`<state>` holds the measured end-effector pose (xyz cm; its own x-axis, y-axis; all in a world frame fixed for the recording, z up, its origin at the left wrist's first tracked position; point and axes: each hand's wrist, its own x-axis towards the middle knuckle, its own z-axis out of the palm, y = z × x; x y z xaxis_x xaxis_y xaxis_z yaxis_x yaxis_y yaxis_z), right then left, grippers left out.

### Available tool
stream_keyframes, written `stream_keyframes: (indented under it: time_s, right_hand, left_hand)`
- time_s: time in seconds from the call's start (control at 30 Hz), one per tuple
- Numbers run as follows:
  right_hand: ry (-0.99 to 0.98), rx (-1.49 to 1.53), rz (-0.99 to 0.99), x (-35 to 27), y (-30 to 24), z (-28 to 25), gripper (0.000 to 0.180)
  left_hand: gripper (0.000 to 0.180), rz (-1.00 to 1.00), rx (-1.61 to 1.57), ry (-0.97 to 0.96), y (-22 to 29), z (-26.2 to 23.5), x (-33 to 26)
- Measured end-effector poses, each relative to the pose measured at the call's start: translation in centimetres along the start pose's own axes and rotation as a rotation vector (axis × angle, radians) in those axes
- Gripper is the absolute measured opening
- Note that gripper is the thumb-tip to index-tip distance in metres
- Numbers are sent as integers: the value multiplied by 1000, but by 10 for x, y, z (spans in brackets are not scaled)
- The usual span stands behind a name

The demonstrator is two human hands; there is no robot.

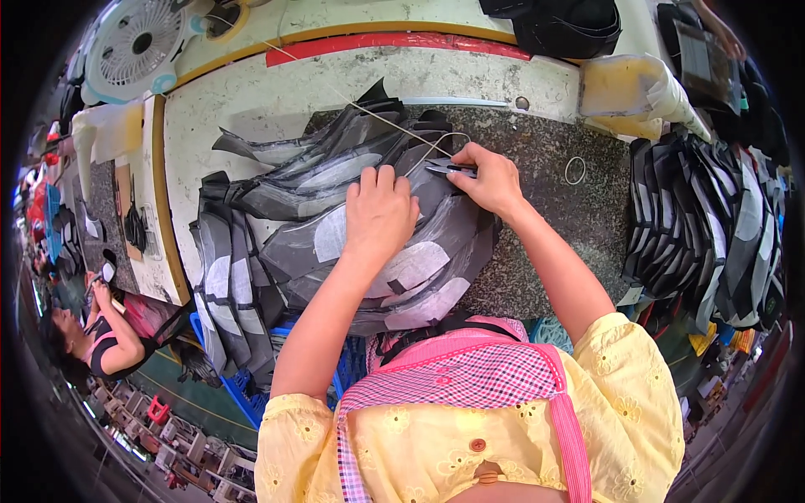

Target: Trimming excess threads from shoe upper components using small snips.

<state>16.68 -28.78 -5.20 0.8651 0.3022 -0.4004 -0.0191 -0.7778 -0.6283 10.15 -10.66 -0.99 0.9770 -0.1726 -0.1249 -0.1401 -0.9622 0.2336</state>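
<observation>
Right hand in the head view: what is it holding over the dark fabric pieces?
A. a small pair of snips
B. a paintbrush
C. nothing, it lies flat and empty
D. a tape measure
A: the right hand grips small metal snips at the edge of the fabric pieces, while the left hand presses the pile down.

No package, label, sign or screen visible

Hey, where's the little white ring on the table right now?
In the head view, the white ring lies flat on the speckled table, right of the right hand, left of the stacked dark pieces.
</observation>
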Motion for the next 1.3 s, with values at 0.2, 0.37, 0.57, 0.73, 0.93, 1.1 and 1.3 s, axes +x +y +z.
stream_keyframes:
  time_s: [0.2, 0.37, 0.57, 0.73, 0.93, 1.1, 1.3]
  right_hand:
    - [2, 37, -3, 4, -2, 4, 28]
    - [-9, 46, 0, 8, 0, 5, 27]
    - [125, 250, 30, 10, 16, 5, 17]
    - [261, 677, 30, 1, 43, -28, 29]
    - [-51, 52, 162, -4, 11, -9, 39]
    - [-119, 238, 118, -24, 25, 1, 27]
    - [-115, 350, 119, -88, 36, 10, 22]
  left_hand:
    - [23, 8, 8, 18, 1, 0, 0]
    - [23, -5, 13, 10, 0, 0, -1]
    - [24, -1, -29, 10, -2, -6, -1]
    - [24, 35, -367, 118, -14, -20, -15]
    - [29, 114, -244, -17, -1, -28, -19]
    - [33, 161, -143, -82, -5, -23, -25]
    - [35, 259, -7, -244, -7, -25, -13]
